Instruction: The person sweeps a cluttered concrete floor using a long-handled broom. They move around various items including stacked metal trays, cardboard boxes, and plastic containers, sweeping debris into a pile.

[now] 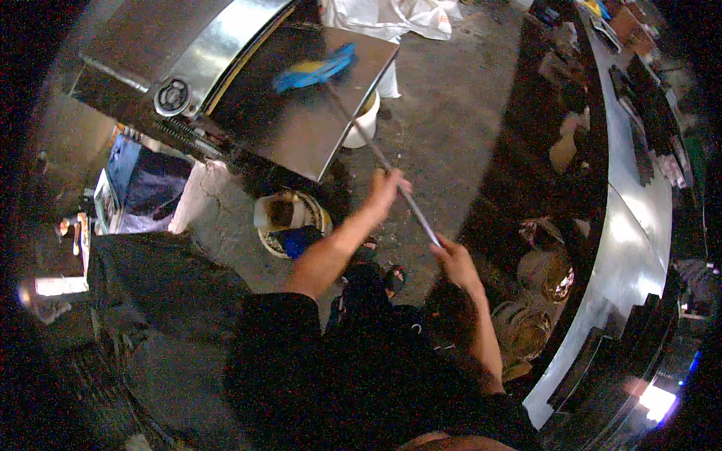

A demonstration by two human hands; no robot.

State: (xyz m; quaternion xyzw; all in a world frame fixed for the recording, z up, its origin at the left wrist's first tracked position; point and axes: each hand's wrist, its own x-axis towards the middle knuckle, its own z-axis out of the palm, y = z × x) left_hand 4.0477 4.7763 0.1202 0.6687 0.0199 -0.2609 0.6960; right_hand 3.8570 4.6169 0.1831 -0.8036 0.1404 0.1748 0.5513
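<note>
Both of my hands grip a long, thin-handled broom (pixel 376 152) with a blue and yellow head (pixel 316 72). My left hand (pixel 385 191) wraps around the middle of the handle. Farther back, my right hand (pixel 456 263) is closed around the handle's near end. The head lies over the dark, flat metal table (pixel 304 139) of a machine at the upper left. Motion blurs the head, so whether it touches the surface and what its underside is like cannot be told.
A curved shiny metal part with a round knob (pixel 174 96) borders the machine table. A white bucket (pixel 364 124) stands beside the table's right edge, and a bucket of items (pixel 295 218) is nearer me. On the right, a long metal surface (pixel 635 225) runs past clutter.
</note>
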